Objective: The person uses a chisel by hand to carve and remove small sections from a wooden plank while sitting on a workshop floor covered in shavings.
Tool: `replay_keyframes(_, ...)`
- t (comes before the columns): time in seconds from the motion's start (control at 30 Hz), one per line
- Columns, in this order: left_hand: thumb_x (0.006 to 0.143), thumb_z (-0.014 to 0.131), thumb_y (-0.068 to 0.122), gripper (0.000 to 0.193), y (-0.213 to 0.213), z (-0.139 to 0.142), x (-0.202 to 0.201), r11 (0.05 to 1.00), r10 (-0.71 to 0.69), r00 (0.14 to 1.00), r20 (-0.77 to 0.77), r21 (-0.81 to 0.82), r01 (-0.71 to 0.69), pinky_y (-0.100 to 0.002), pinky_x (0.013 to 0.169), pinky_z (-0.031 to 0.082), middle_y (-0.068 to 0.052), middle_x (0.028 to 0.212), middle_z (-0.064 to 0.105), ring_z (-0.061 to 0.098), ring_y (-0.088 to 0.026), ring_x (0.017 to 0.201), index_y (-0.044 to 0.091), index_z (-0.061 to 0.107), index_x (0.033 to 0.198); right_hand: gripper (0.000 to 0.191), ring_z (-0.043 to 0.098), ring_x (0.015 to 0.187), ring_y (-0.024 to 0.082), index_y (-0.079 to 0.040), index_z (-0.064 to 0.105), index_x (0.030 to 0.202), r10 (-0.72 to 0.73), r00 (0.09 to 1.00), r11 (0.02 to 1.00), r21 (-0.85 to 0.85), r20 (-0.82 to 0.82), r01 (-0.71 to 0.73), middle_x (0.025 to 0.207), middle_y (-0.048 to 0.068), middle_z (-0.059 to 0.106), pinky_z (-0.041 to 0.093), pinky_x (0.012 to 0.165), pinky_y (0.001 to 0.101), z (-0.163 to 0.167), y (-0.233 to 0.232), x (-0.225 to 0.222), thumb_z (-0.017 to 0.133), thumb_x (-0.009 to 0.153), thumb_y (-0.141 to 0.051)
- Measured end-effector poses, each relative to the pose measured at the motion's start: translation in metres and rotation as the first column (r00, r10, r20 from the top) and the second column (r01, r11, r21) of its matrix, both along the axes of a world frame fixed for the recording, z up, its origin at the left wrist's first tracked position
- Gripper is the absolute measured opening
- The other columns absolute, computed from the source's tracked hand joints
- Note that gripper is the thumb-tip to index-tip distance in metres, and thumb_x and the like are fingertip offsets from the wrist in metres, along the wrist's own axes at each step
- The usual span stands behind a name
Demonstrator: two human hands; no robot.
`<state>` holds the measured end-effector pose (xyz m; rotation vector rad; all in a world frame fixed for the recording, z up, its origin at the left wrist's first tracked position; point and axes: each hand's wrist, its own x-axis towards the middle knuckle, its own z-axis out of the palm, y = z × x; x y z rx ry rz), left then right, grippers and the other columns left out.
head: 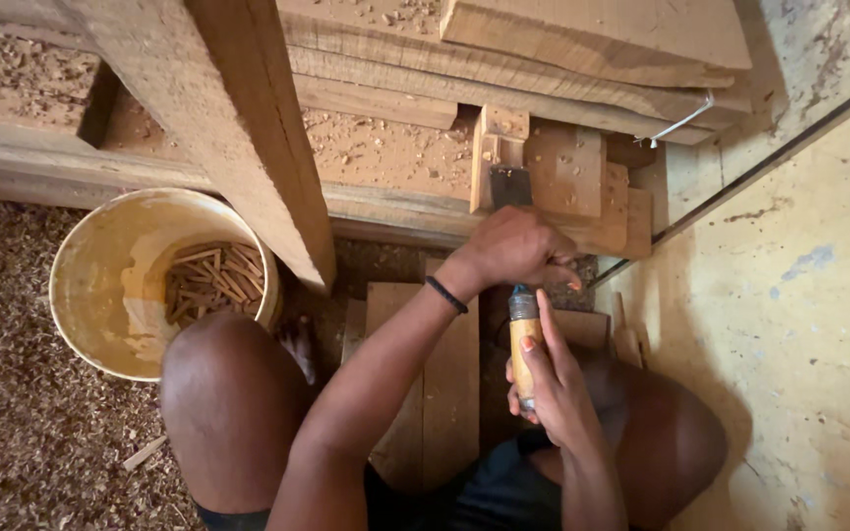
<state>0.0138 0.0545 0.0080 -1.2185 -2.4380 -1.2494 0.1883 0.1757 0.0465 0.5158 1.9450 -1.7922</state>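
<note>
One bucket [115,285], two hands and one chisel [523,344] are in view. The chisel has a yellow-orange wooden handle with a dull metal collar near its upper end; its blade runs up under the left hand and is hidden there. It stands nearly upright at the centre of the picture, just right of a short plank [425,383] lying on the floor between the person's knees.

The right hand [553,383] is wrapped around the handle from the 5 o'clock side, fingers closed on it. The left hand [513,246], with a black band at the wrist, is curled closed over the top of the chisel at 12 o'clock from the handle; what it pinches I cannot tell.

The bucket, cream and round, sits at 9 o'clock and holds a heap of small wooden pegs [216,280], too many to count. Wood shavings [22,423] cover the floor at 8 o'clock. Stacked boards [543,59] lie at 12 o'clock.
</note>
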Motion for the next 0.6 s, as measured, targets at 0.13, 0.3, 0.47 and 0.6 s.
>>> replay_keyframes(0.13, 0.076, 0.081, 0.054, 0.038, -0.002, -0.004, -0.013, 0.998, -0.005, 1.000, -0.002, -0.063, 0.005, -0.046, 0.057, 0.051, -0.004, 0.068, 0.069, 0.069, -0.031, 0.065, 0.018, 0.069, 0.074, 0.072, 0.054, 0.041, 0.016, -0.037, 0.014, 0.163, -0.004, 1.000, 1.000, -0.001, -0.017, 0.004, 0.072, 0.010, 0.058, 0.039, 0.032, 0.0261, -0.005, -0.005, -0.010, 0.045, 0.100, -0.025)
replay_keyframes(0.3, 0.078, 0.076, 0.054, 0.038, -0.007, -0.001, -0.039, 0.999, -0.009, 0.999, 0.031, -0.035, 0.010, -0.045, 0.063, 0.057, -0.005, 0.076, 0.075, 0.073, -0.031, 0.072, 0.030, 0.080, 0.107, 0.070, 0.053, 0.041, 0.014, -0.038, 0.012, 0.163, -0.010, 1.000, 1.000, 0.001, -0.018, 0.010, 0.072, 0.009, 0.058, 0.037, 0.032, 0.0253, -0.008, -0.014, -0.035, 0.043, 0.101, -0.028)
replay_keyframes(0.47, 0.076, 0.076, 0.065, 0.043, -0.003, -0.004, -0.040, 0.987, 0.012, 1.000, 0.012, -0.162, -0.010, -0.048, 0.062, 0.055, -0.007, 0.074, 0.074, 0.071, -0.034, 0.070, 0.025, 0.079, 0.092, 0.071, 0.053, 0.040, 0.014, -0.035, 0.014, 0.164, -0.011, 0.997, 1.000, 0.018, -0.082, 0.012, 0.072, 0.010, 0.059, 0.039, 0.032, 0.0256, -0.011, -0.018, -0.033, 0.045, 0.100, -0.030)
replay_keyframes(0.6, 0.076, 0.074, 0.062, 0.044, -0.004, -0.004, -0.035, 0.997, 0.069, 0.984, -0.162, 0.025, -0.066, -0.047, 0.056, 0.054, -0.009, 0.071, 0.071, 0.069, -0.035, 0.064, 0.023, 0.082, 0.095, 0.068, 0.053, 0.038, 0.015, -0.035, 0.018, 0.163, -0.059, 0.991, 0.997, -0.061, -0.119, 0.052, 0.072, 0.010, 0.060, 0.037, 0.029, 0.0259, -0.019, -0.017, -0.031, 0.044, 0.100, -0.032)
